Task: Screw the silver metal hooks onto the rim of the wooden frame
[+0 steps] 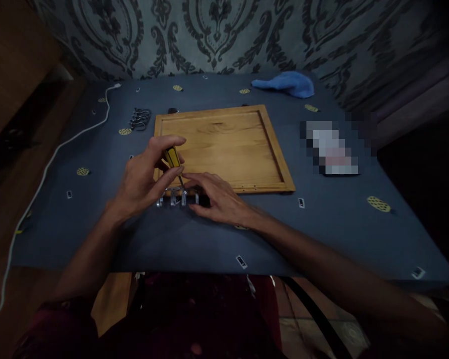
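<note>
Left hand (140,174) gripping the yellow-and-black screwdriver (173,157) by its handle, shaft slanting down to the silvery metal hooks (184,198) along the near edge of the framed wooden panel (220,144), which lies flat on the blue-grey tablecloth (134,239). Right hand (222,202) beside the hooks, fingers bent; cannot tell whether they pinch one. Dark hooks (139,119) bunched near the panel's far left corner.

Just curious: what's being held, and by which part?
The left hand holds the yellow screwdriver by its handle; whether the right hand holds anything is unclear.
</note>
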`<state>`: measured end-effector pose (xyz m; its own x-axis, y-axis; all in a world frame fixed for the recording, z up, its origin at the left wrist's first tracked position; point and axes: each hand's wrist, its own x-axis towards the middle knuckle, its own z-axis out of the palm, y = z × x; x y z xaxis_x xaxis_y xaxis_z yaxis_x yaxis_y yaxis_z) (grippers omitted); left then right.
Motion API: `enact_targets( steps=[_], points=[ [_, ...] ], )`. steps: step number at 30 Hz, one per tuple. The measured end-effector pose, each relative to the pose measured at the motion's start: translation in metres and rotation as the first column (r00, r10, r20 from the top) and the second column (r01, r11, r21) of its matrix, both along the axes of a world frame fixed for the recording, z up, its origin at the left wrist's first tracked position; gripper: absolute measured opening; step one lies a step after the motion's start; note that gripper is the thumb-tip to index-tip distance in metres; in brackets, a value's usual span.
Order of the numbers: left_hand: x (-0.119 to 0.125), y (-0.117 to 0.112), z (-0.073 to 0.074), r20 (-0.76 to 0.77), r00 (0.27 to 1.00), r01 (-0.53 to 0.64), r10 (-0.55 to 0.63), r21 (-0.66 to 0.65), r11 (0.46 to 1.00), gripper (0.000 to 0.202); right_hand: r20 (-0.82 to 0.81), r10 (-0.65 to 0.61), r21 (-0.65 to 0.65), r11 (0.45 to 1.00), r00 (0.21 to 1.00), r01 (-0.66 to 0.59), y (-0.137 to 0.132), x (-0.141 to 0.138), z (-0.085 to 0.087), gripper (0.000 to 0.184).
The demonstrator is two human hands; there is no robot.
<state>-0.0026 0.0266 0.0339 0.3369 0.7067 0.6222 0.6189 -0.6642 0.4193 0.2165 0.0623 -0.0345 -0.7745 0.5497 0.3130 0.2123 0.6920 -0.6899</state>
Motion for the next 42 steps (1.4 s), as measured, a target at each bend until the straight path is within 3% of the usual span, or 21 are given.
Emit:
enact_targets(
  steps=[7,20,30,42],
  points=[
    [0.0024,-0.0019,0.0004,0.029,1.0,0.007,-0.007,-0.013,1.0,0.046,0.024,-0.01,-0.017,1.0,1.0,0.011,-0.0002,-0.0005,0.0005,0.067],
    [0.0018,-0.0054,0.0029,-0.089,0.996,-0.013,0.012,-0.02,1.0,0.046,0.016,-0.008,0.005,1.0,1.0,0.008,0.0008,-0.0012,-0.0024,0.065],
    [0.0057,-0.0016,0.0032,-0.105,0.993,-0.029,0.047,0.162,0.986,0.04,0.013,0.001,0.001,1.0,1.0,-0.001,0.001,-0.0007,-0.0018,0.066],
    [0.0061,-0.0063,0.0035,-0.091,0.994,-0.06,0.064,0.039,0.997,0.042,0.037,-0.007,-0.004,1.0,0.999,0.007,0.0013,-0.0003,-0.001,0.066]
  ],
)
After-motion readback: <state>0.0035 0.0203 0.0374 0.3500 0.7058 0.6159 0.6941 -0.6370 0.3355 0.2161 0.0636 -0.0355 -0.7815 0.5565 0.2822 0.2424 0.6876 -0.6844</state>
